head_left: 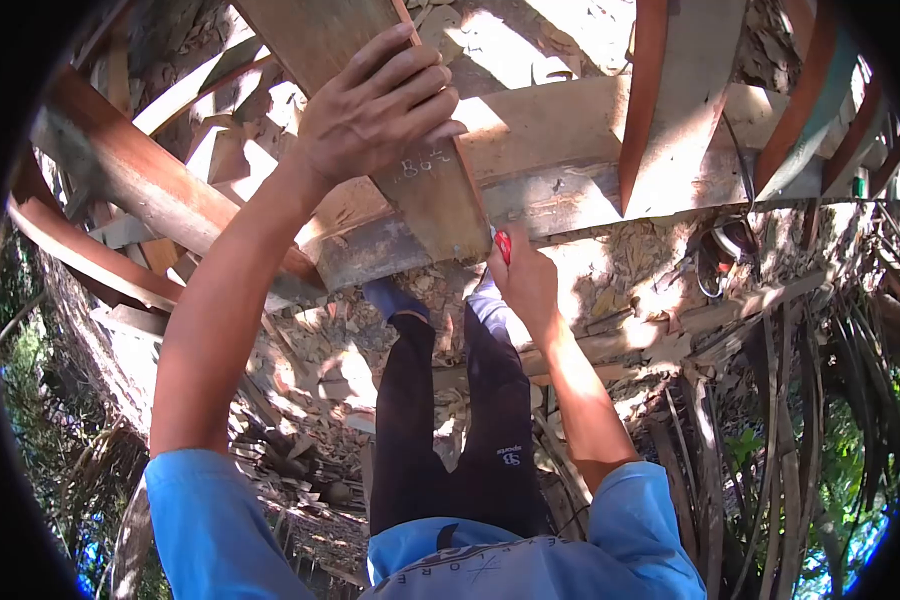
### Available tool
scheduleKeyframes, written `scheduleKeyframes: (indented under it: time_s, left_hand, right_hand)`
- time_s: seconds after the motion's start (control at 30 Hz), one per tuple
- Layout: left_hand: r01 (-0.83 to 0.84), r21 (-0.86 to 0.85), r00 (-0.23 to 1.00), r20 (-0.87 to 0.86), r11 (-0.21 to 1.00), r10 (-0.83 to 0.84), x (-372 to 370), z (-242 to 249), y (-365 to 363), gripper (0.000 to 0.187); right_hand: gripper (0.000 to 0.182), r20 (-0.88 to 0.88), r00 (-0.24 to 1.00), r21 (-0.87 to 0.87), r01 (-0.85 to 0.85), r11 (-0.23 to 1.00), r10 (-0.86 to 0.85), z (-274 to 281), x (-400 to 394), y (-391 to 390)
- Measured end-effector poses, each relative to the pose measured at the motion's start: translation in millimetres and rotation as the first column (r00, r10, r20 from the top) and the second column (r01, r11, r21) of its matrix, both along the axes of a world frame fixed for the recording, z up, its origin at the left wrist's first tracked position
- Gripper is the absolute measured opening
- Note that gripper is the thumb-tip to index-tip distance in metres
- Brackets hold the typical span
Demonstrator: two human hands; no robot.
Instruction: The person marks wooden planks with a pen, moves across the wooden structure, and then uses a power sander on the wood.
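A wide wooden plank (435,205), with "86½" written on it in chalk, slants down toward my feet. My left hand (380,110) lies across the plank, its fingers curled over the right edge. Close to the plank's lower right corner, my right hand (527,283) is closed around a small red tool (503,246). Its pale tip points at the plank's edge. Most of the tool is hidden in my fist, so its exact kind cannot be made out.
A long curved board (570,195) runs crosswise behind the plank. Curved wooden ribs stand at the left (160,180) and right (685,100). Wood shavings (610,270) cover the ground. A dark shoe (730,245) lies at the right, and long poles (710,440) lie nearer me.
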State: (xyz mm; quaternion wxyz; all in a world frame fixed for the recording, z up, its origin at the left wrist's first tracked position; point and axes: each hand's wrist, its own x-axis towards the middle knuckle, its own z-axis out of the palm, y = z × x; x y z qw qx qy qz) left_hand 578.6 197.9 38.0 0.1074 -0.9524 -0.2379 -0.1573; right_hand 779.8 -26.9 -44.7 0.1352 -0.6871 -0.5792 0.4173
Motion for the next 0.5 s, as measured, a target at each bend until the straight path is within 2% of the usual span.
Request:
scheduleKeyframes:
  time_s: [0.03,0.13,0.17,0.2,0.27,0.33,0.43,0.5]
  left_hand:
    - [-0.006,0.001,1.0,-0.007,1.0,0.006,-1,-1,-1,0.024]
    - [0.011,-0.012,1.0,-0.003,1.0,-0.011,-1,0,0,0.025]
    - [-0.012,-0.018,0.999,-0.041,1.0,0.011,0,1,-1,0.025]
    - [-0.009,-0.058,1.0,-0.026,0.998,0.007,-1,0,-2,0.025]
    - [-0.026,-0.105,1.0,-0.004,0.994,0.026,6,6,-7,0.029]
    - [-0.005,-0.127,0.999,0.049,0.992,0.011,38,11,-10,0.032]
    - [0.105,-0.155,0.981,0.176,0.982,-0.077,126,15,5,0.031]
    - [0.181,-0.118,0.957,0.25,0.976,-0.148,192,15,21,0.031]
  right_hand:
    - [0.03,0.038,0.999,-0.099,-0.034,0.995,0.038,4,5,-8]
    - [0.028,-0.036,0.999,-0.126,-0.008,0.992,0.004,4,23,-57]
    - [0.027,0.005,1.0,0.095,-0.015,0.995,0.015,11,35,-64]
    - [0.029,-0.077,0.994,0.019,0.085,0.996,-0.083,16,48,-72]
    - [0.032,-0.047,0.995,0.186,0.099,0.978,-0.092,20,78,-80]
    - [0.032,0.11,0.99,0.046,0.079,0.996,-0.084,14,107,-91]
    - [0.031,0.093,0.973,-0.069,0.219,0.973,-0.212,1,140,-97]
    - [0.027,0.052,0.965,0.099,0.251,0.963,-0.257,-8,149,-107]
